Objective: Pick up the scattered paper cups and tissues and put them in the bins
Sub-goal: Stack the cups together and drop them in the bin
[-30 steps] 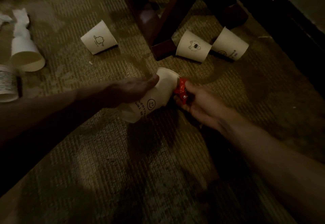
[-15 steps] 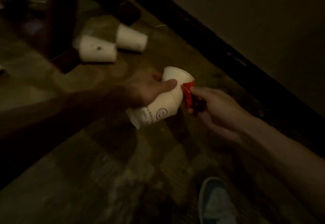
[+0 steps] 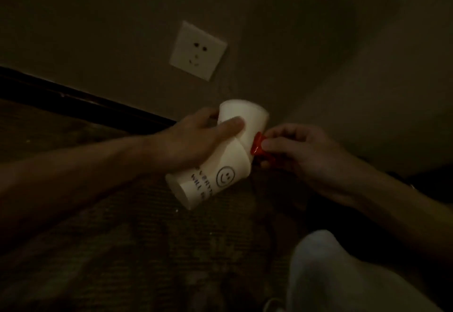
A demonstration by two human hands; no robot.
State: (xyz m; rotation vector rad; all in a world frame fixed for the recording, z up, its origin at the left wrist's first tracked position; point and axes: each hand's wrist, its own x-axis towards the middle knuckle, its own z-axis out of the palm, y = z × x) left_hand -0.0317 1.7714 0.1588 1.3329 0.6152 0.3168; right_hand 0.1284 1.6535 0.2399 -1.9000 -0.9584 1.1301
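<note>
The stacked paper cups [image 3: 228,162] sat tilted in the air above the carpet [image 3: 122,250], smiley print facing you. Your left hand [image 3: 193,137] gripped them, thumb curled across the upper cup. Your right hand [image 3: 304,152] pinched a small red object [image 3: 257,145] that touched the cups' side. Behind them were a white wall socket [image 3: 198,50] and dark skirting [image 3: 73,96].

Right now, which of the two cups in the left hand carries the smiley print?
The lower cup, at the stack's bottom-left end, has the smiley and lettering; the upper cup, under the thumb of the left hand, shows plain white.
</note>
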